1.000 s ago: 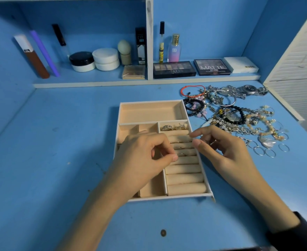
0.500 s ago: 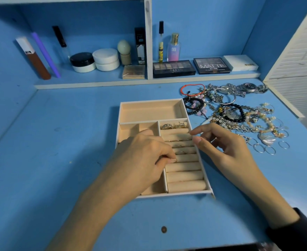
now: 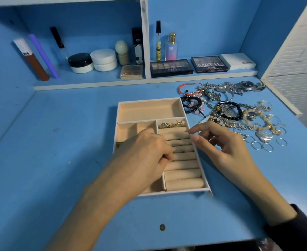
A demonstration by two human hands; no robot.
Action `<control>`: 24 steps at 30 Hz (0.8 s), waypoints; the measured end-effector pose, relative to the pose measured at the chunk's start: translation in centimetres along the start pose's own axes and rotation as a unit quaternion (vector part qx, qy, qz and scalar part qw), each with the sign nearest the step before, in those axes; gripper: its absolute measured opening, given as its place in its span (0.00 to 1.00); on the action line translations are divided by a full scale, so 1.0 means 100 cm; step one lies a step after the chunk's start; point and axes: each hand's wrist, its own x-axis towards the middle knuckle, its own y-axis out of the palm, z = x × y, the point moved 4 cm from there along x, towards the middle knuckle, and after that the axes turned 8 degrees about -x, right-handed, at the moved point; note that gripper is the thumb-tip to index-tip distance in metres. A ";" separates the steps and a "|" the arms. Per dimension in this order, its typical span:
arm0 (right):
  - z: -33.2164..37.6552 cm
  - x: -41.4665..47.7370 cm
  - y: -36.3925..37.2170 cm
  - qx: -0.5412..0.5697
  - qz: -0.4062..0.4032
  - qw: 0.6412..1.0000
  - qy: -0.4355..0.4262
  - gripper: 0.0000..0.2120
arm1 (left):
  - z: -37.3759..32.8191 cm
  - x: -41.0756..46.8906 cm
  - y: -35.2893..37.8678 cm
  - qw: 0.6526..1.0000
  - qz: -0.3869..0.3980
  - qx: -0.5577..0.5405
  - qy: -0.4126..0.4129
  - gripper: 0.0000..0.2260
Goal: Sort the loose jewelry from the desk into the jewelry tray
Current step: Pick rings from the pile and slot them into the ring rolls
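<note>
The beige jewelry tray point(image 3: 149, 100) lies mid-desk. Its ring rolls hold two chunky rings point(image 3: 165, 125) at the top and thin gold rings point(image 3: 178, 139) a few slots lower. My left hand point(image 3: 145, 154) rests over the tray's left side with its fingers curled, the fingertips pinched against a ring roll. Whatever may be between them is hidden. My right hand point(image 3: 221, 147) hovers at the tray's right edge, fingers apart and holding nothing. The loose jewelry pile point(image 3: 230, 113) of bracelets and chains lies right of the tray, with thin silver hoops point(image 3: 267, 147) and watches point(image 3: 247, 86).
A low shelf point(image 3: 94, 84) at the back carries cream jars, bottles, tubes and eyeshadow palettes point(image 3: 171, 67). A white louvered door point(image 3: 297, 57) stands at the right. The desk's front edge runs just below my forearms, with a small round screw head point(image 3: 162, 227) near it.
My left hand's pinched fingertips have slid slightly toward me along the ring rolls. My right hand has stayed at the tray's right edge with its fingers spread.
</note>
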 end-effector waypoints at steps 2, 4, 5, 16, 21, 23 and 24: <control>0.000 0.000 0.000 -0.002 0.001 1.000 -0.001 0.06 | 0.001 0.001 0.001 1.000 0.007 0.006 -0.002 0.09; 0.000 0.000 0.000 -0.002 0.000 1.000 0.000 0.06 | 0.001 0.002 0.001 1.000 0.011 0.004 -0.004 0.09; 0.000 0.000 0.000 -0.001 -0.001 1.000 0.000 0.06 | 0.001 0.002 0.001 1.000 0.013 0.003 -0.008 0.09; -0.011 0.000 -0.019 0.025 -0.057 0.997 0.037 0.03 | -0.004 0.018 -0.006 0.990 -0.078 -0.108 -0.040 0.05; -0.032 -0.005 -0.059 -0.074 -0.115 0.987 0.079 0.04 | -0.033 0.051 0.015 0.988 -0.050 -0.146 -0.007 0.05; -0.042 -0.009 -0.081 -0.121 -0.132 0.979 0.098 0.04 | -0.047 0.065 0.028 0.987 -0.030 -0.156 0.009 0.04; -0.047 -0.012 -0.092 -0.144 -0.143 0.973 0.108 0.04 | -0.054 0.071 0.036 0.986 -0.022 -0.162 0.020 0.05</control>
